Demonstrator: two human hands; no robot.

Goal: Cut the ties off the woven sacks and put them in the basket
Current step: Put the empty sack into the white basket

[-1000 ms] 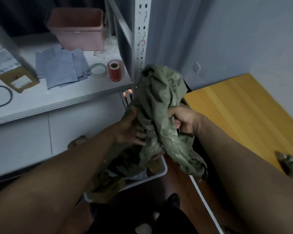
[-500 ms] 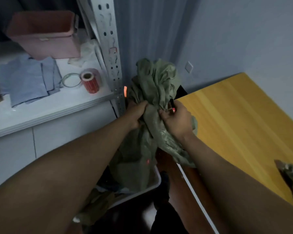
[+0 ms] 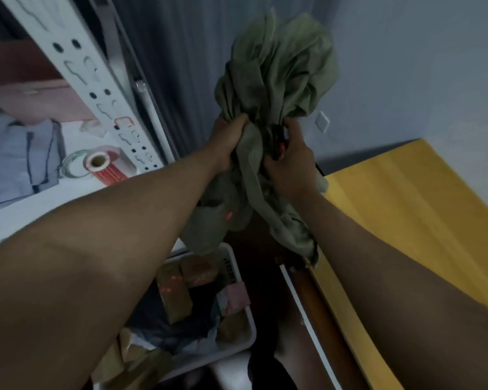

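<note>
A crumpled olive-green woven sack [image 3: 276, 68] is held up in the air in front of the wall. My left hand [image 3: 228, 142] grips its bunched neck from the left. My right hand [image 3: 289, 164] grips the neck from the right, with a small dark tool with a red part [image 3: 279, 140] between its fingers against the sack. The sack's lower part [image 3: 282, 220] hangs down over a white basket [image 3: 248, 322] on the floor, which holds brownish bundles and dark cloth. Whether a tie is on the neck is hidden by my fingers.
A white perforated shelf post [image 3: 96, 88] stands at the left, with a red tape roll [image 3: 104, 167], folded blue cloths [image 3: 17, 153] and a pink bin [image 3: 20, 88] on the shelf. A yellow wooden table [image 3: 423, 226] fills the right side.
Both hands have lifted the sack higher, clear of the basket. The basket's contents now show below. The view has tilted and swung left to right.
</note>
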